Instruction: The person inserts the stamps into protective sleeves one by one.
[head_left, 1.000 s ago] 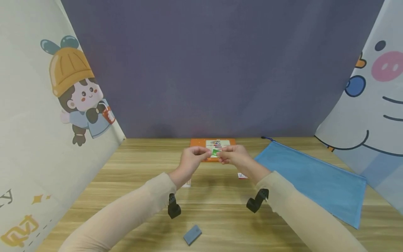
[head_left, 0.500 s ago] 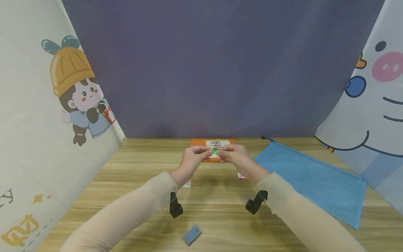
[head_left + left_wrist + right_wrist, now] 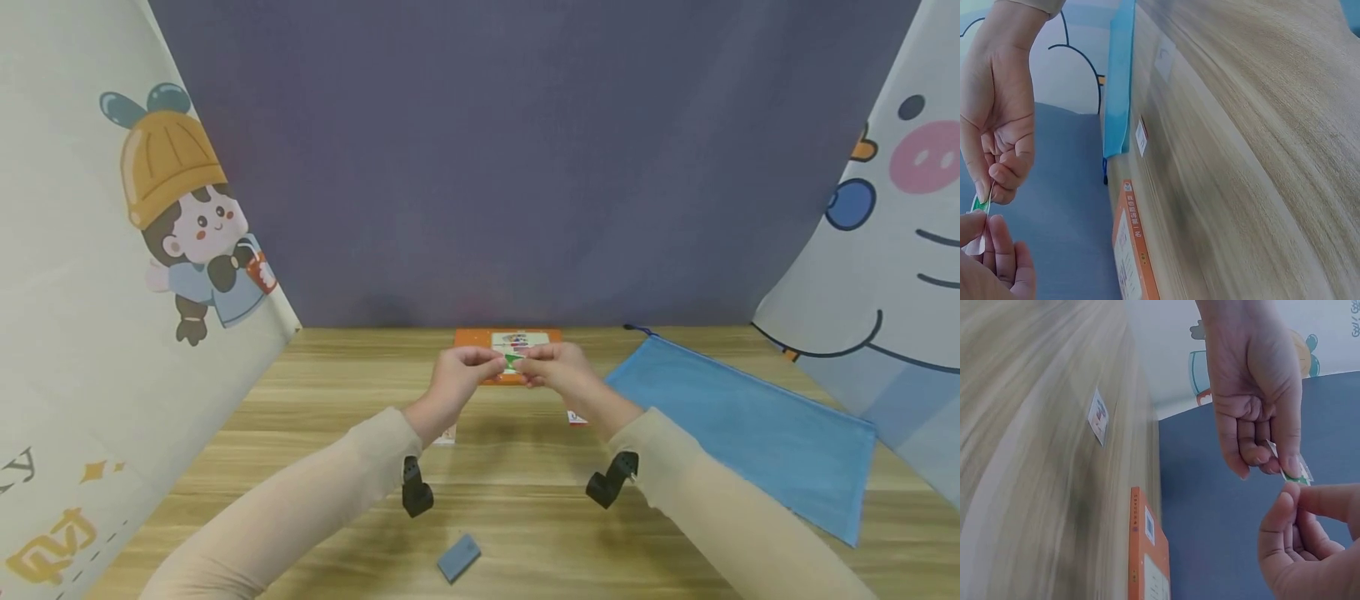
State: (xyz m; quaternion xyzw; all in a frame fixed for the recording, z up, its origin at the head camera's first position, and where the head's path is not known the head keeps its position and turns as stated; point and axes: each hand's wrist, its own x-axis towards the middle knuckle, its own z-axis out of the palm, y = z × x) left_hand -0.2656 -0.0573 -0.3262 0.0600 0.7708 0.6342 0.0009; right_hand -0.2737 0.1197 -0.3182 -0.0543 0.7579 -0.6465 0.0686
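Note:
A small green-and-white card (image 3: 513,360) is held in the air between my two hands, its faces partly covered by the fingers. My left hand (image 3: 459,379) pinches its left side between thumb and forefinger; my right hand (image 3: 561,373) pinches the right side the same way. In the left wrist view, the green face (image 3: 981,204) lies under the right thumb, and a pale flap extends below it. A thin clear or white edge shows beside the card (image 3: 1298,479) in the right wrist view. Behind the hands an orange box (image 3: 469,340) with a pale printed panel lies on the table.
Under my left wrist lies a small picture card (image 3: 1098,417), and a small letter card (image 3: 1141,137) lies near my right forearm. At right a blue drawstring bag (image 3: 750,442) lies flat. A grey-blue block (image 3: 458,558) sits near the front. A dark curtain (image 3: 480,167) hangs behind the table.
The card's green face has tilted and shows as a narrower shape between the fingertips. Both hands stay in nearly the same place, still pinching it.

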